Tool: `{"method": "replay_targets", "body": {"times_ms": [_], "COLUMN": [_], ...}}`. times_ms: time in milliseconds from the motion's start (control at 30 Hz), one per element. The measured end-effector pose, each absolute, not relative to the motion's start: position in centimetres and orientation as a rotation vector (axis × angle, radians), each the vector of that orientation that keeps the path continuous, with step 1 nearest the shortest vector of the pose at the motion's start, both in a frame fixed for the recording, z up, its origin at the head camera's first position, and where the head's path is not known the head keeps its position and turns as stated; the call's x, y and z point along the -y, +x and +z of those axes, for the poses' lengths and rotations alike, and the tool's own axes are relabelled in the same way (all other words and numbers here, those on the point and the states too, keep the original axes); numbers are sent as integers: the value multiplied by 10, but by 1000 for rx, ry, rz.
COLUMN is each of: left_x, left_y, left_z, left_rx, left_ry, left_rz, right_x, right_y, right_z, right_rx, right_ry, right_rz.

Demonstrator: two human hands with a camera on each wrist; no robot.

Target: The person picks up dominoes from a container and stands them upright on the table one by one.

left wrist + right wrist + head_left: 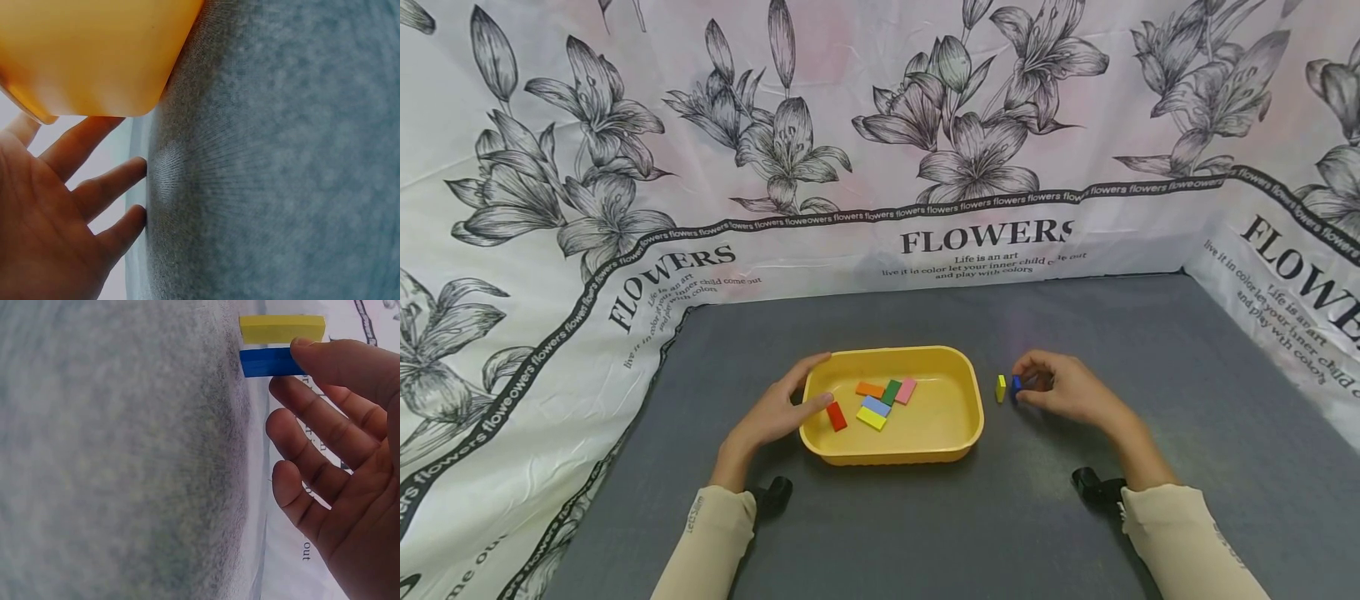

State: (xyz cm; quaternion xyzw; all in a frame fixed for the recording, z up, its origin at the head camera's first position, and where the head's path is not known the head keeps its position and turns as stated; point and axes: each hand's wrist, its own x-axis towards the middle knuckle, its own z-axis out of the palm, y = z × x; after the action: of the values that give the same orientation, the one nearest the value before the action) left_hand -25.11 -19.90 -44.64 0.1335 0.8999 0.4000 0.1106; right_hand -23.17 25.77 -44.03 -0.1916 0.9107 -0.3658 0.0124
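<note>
Seen from above, a person's two bare hands work over a dark grey tabletop (887,533), backed by white cloth (827,262) printed with grey flowers. A yellow plastic tray (928,421), oblong with rounded corners, sits between them.

The left hand (771,414) rests at the tray's left end, fingers straight and spread along the outside, thumb reaching over the rim; it steadies rather than clenches.

Inside lie six small flat blocks: a red block (837,417) just beside the thumb tip, and a cluster of an orange block (870,390), a green block (891,392), a pink block (906,391), a light blue block (876,406) and a bright yellow block (871,419).

Right of the tray, the right hand (1067,390) pinches a dark blue rectangular block (265,363) between thumb and fingertips, the lower fingers loosely bent. This block stands upright on the table, near an upright yellow block (1001,389), a narrow gap between them.

A sideways nudge of the right hand could topple the upright yellow block; a weak pinch could let the blue one tip. Leaning on the rim might tilt the tray and slide its blocks.
</note>
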Motion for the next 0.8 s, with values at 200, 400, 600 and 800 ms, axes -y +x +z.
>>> {"method": "replay_targets", "body": {"times_ms": [200, 400, 600, 800], "left_x": [199, 199, 199, 199], "left_y": [-251, -252, -252, -252], "left_z": [-446, -447, -447, -447], "left_rx": [-2654, -2658, -2659, -2661], "left_ry": [397, 402, 407, 390], "left_rz": [1155, 1151, 1155, 1150], "right_x": [-259, -259, -255, -246], "right_y": [-232, -231, -230, -229], "right_z": [-441, -437, -432, -425], "right_rx": [-2863, -2874, -2957, -3023], "right_ry": [-611, -614, -641, -674], "right_rz": [-1114, -1113, -1090, -1095]}}
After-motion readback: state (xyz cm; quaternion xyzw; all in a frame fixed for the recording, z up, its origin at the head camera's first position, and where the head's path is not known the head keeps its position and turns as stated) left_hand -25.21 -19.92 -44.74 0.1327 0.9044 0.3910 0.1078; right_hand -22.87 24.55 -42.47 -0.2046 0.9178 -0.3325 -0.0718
